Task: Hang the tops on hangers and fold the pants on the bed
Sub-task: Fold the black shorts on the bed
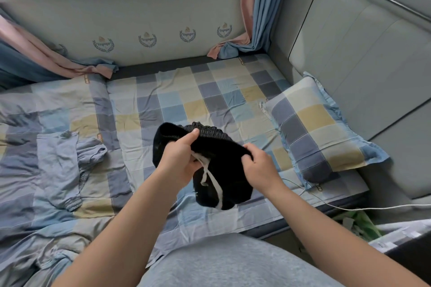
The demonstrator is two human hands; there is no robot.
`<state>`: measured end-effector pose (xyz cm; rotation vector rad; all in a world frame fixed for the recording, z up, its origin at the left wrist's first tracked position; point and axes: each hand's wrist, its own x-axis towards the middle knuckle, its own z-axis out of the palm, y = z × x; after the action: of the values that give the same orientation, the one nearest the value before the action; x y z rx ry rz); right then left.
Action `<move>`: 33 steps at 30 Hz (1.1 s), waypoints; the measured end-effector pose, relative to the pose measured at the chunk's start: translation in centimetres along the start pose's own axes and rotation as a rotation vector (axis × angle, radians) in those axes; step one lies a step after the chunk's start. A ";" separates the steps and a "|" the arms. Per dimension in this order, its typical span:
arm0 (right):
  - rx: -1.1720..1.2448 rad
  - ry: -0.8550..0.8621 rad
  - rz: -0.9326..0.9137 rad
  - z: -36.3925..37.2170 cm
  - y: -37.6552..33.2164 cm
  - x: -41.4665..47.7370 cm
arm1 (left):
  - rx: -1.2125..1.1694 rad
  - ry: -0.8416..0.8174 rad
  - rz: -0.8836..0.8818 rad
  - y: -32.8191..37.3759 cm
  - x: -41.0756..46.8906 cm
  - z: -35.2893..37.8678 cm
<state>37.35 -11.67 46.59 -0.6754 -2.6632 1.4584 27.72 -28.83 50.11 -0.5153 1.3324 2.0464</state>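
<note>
A pair of black pants [227, 170] with an elastic waistband and a white drawstring hangs bunched above the checked bed [210, 98]. My left hand [180, 161] grips the waistband at its left side, thumb on top. At the right side of the waistband my right hand [258, 165] pinches the fabric. A grey-blue garment [63, 165] with elastic hems lies crumpled on the bed to the left. No hangers are in view.
A checked pillow [319, 130] lies at the right against the grey padded headboard [363, 53]. A white cable [349, 208] runs over the bed's near right corner. A rumpled quilt [28, 228] covers the left. Curtains [256, 7] hang by the window.
</note>
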 end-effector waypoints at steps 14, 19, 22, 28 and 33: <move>-0.013 -0.270 -0.325 -6.0 -6.7 2.6 | 1.367 0.100 0.698 -2.6 1.1 -0.4; -0.056 -0.359 -0.335 -7.1 -7.1 3.0 | 1.263 -0.091 0.675 -2.4 2.5 0.1; -0.135 -0.350 -0.279 -8.2 -6.3 3.4 | 1.297 -0.016 0.709 -2.4 3.2 -0.9; -0.549 -0.208 -0.131 -7.8 -2.5 4.9 | 1.342 0.234 0.747 -1.3 4.6 -3.8; -0.673 0.019 -0.038 -6.1 1.2 6.1 | 1.449 0.368 0.490 0.5 5.3 -6.1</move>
<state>33.64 -3.94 47.96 -0.6399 -3.1176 0.5075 23.40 -32.99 44.63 0.1523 2.8450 0.7600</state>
